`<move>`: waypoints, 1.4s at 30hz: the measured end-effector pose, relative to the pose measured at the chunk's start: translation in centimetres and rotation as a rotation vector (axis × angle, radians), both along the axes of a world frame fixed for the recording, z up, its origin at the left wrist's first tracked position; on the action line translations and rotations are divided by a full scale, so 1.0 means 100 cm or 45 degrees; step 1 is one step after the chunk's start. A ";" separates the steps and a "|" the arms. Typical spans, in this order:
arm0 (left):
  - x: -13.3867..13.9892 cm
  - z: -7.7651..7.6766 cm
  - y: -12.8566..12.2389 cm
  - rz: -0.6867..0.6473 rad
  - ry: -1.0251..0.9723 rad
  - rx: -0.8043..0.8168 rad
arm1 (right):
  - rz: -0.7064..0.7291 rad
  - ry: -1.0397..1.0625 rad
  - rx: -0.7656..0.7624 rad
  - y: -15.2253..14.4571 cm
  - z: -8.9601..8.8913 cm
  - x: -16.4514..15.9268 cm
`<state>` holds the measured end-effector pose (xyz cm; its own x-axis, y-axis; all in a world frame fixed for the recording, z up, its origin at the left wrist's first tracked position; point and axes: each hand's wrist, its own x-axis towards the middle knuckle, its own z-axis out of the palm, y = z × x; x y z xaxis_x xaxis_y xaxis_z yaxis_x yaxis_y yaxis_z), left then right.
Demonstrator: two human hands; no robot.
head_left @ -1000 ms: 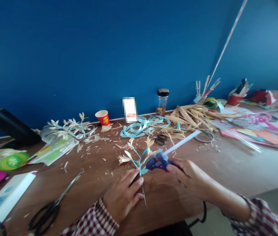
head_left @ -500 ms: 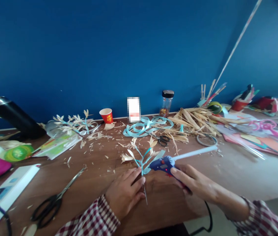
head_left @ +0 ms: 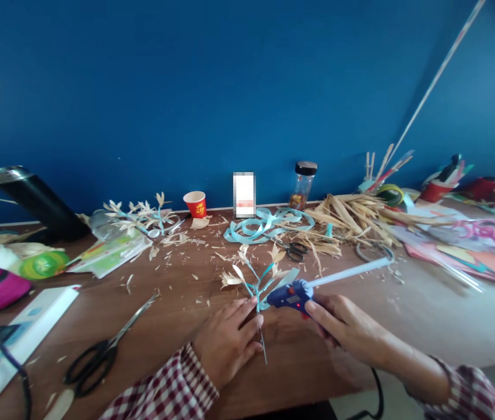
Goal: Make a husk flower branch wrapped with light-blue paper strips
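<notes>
My left hand (head_left: 230, 339) is closed on the stem of a small flower spray (head_left: 253, 274), which has pale husk-like petals and branches wrapped in light blue. A thin bare wire end (head_left: 264, 349) sticks out below my fingers. In my right hand (head_left: 352, 326) is a blue hot glue gun (head_left: 291, 296) with a red light lit and a long clear glue stick (head_left: 352, 272) in its back. Its nozzle is close to the wrapped stem, beside a light blue ribbon tail (head_left: 285, 279); whether it touches is unclear.
Black-handled scissors (head_left: 94, 364) and a white power strip (head_left: 28, 338) lie at left. Blue ribbon (head_left: 251, 230), small scissors (head_left: 294, 251) and dried husks (head_left: 352, 216) lie behind my hands. A red paper cup (head_left: 196, 205) and a jar (head_left: 303, 184) stand by the wall.
The whole view has shifted slightly, so things appear a little further right. My hands, the flower spray and the glue gun keep nearly the same positions relative to each other.
</notes>
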<state>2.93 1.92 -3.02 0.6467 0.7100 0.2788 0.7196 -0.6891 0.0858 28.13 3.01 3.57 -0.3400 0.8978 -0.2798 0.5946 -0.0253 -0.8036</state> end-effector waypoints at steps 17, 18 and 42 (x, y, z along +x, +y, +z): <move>0.000 0.003 0.001 -0.013 0.033 0.014 | 0.054 -0.045 -0.001 -0.002 -0.001 -0.001; 0.000 0.003 0.001 -0.010 0.026 0.012 | 0.057 -0.041 0.001 -0.002 -0.001 -0.001; 0.001 0.003 0.001 -0.031 0.014 0.015 | 0.020 -0.029 0.012 -0.002 0.002 -0.005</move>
